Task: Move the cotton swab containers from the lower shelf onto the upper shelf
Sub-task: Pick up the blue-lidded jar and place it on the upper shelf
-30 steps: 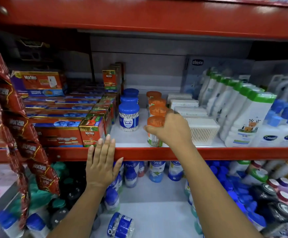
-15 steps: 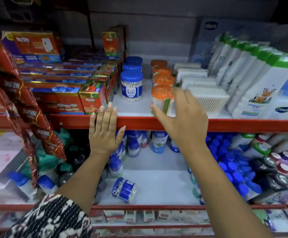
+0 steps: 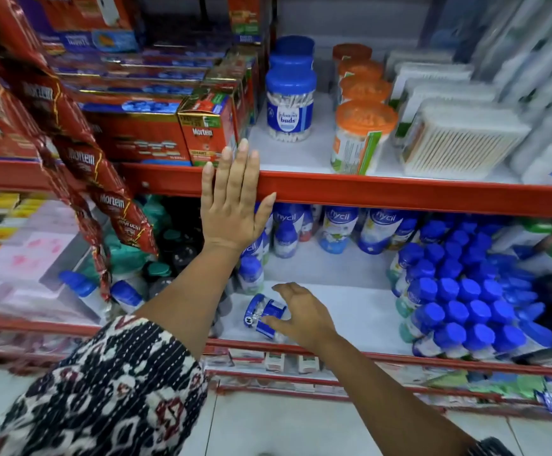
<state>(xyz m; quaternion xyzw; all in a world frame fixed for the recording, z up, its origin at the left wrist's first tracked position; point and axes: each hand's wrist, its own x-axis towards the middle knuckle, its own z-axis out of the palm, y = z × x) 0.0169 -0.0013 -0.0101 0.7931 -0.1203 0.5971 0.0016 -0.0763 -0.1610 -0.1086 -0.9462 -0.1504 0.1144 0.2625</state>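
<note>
Right hand (image 3: 296, 315): since half a second ago I see it has left the orange-lidded clear swab jar (image 3: 360, 134) on the upper red metal shelf (image 3: 399, 192) and dropped to the lower white shelf board (image 3: 350, 311); its fingers are spread apart, tips touching the toppled jar but not clamped on it.
Toppled blue-lidded clear swab jar (image 3: 261, 315): lying on its side near the front lip of the lower shelf, just left of my right hand.
Left hand (image 3: 232, 209): flat against the upper shelf's red edge as before, fingers straight and close together, thumb out, holding nothing.
Upright blue-lidded "buds" jar (image 3: 289, 103): standing on the upper shelf, left of the orange-lidded row.
Blue-capped bottles (image 3: 459, 304): crowded on the lower shelf, right of my hand.
</note>
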